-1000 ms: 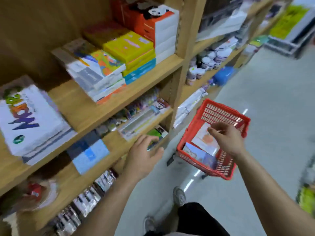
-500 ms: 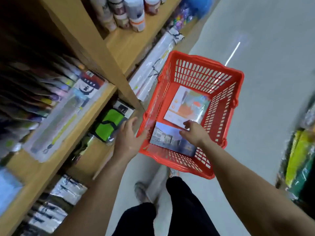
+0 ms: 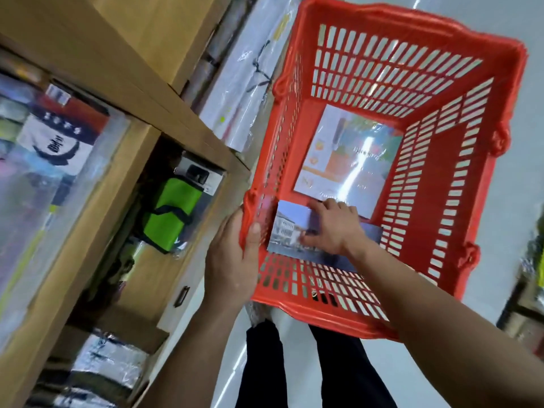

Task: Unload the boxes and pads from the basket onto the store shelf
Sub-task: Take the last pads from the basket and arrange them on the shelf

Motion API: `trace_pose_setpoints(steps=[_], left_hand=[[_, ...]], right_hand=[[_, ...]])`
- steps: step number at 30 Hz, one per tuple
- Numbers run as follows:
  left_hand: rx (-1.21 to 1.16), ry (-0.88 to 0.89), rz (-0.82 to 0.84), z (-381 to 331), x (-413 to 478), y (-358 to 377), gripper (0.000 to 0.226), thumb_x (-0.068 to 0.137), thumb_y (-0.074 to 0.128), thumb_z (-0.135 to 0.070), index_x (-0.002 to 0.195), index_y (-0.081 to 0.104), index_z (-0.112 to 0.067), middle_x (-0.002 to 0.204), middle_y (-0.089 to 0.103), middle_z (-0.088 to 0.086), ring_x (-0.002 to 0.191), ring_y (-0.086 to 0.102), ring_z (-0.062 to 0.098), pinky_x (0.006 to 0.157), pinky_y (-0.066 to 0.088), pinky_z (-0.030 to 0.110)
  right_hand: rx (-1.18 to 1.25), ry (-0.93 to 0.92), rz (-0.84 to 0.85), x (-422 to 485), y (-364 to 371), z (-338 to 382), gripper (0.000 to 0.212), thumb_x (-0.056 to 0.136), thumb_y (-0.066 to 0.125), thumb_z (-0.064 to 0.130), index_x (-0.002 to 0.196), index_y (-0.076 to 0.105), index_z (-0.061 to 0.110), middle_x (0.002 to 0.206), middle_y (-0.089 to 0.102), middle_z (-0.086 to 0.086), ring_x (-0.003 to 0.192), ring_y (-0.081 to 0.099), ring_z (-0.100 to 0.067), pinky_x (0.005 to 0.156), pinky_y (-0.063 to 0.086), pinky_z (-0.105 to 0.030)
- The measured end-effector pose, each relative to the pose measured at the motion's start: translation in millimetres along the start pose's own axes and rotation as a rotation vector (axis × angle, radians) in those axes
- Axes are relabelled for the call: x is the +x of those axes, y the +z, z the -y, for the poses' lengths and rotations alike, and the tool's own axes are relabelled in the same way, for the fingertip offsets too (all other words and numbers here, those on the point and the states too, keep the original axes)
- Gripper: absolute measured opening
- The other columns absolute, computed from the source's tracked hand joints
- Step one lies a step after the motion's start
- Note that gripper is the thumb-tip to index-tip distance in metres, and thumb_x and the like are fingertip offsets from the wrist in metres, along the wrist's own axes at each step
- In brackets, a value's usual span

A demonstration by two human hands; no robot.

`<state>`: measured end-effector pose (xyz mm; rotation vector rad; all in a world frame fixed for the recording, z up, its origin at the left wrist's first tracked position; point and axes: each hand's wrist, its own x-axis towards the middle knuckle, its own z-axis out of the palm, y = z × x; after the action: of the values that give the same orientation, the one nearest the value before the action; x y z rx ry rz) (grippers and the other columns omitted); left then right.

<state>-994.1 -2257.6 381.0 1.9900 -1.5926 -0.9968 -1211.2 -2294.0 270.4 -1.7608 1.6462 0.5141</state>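
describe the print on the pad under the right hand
Pale buildings under a blue sky on the pad, partly covered by the right hand; head view.

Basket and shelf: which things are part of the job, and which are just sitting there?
Part of the job: red basket, gripped at its rim by the left hand; blue box, held by the right hand; orange-and-white pad; wooden shelf.
Just sitting there: green pouch, clear-wrapped white sheets, shiny packs low down.

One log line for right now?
left hand: grips basket rim | right hand: grips blue pad | white pad: lies in basket
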Motion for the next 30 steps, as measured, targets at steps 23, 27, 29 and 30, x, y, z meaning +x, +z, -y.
trace_pose_setpoints(steps=[23,27,29,30], left_hand=[[-0.137,0.226,-0.089,-103,30,-31,0.030,0.090,0.057,-0.034,0.120,0.062,-0.032,0.112,0.061,-0.019,0.099,0.064,0.006,0.084,0.050,0.019],[-0.111,0.170,0.158,-115,77,41,0.029,0.092,0.062,-0.011,0.122,0.066,-0.010,0.115,0.067,0.004,0.101,0.066,0.021,0.094,0.053,0.039],[0.010,0.078,0.278,-100,103,82,0.039,0.093,0.065,-0.009,0.131,0.059,-0.003,0.128,0.064,0.014,0.118,0.060,0.031,0.104,0.044,0.038],[0.068,0.027,0.321,-92,114,99,0.048,0.093,0.067,-0.013,0.137,0.054,0.000,0.136,0.059,0.019,0.126,0.054,0.035,0.107,0.040,0.037]], right_hand=[[1.112,0.343,-0.642,-164,-131,-33,0.058,0.079,0.073,0.060,0.121,0.070,0.020,0.112,0.077,0.008,0.103,0.072,-0.013,0.080,0.055,-0.028],[1.305,0.504,-0.812,-202,-144,-61,0.051,0.068,0.071,0.065,0.102,0.076,0.027,0.098,0.081,0.011,0.098,0.076,-0.017,0.087,0.059,-0.043],[1.360,0.536,-0.825,-217,-138,-77,0.043,0.068,0.075,0.062,0.097,0.078,0.031,0.095,0.082,0.012,0.094,0.077,-0.018,0.088,0.060,-0.046],[1.386,0.545,-0.818,-222,-132,-85,0.044,0.067,0.076,0.061,0.099,0.078,0.030,0.096,0.083,0.010,0.094,0.078,-0.020,0.089,0.060,-0.050]])
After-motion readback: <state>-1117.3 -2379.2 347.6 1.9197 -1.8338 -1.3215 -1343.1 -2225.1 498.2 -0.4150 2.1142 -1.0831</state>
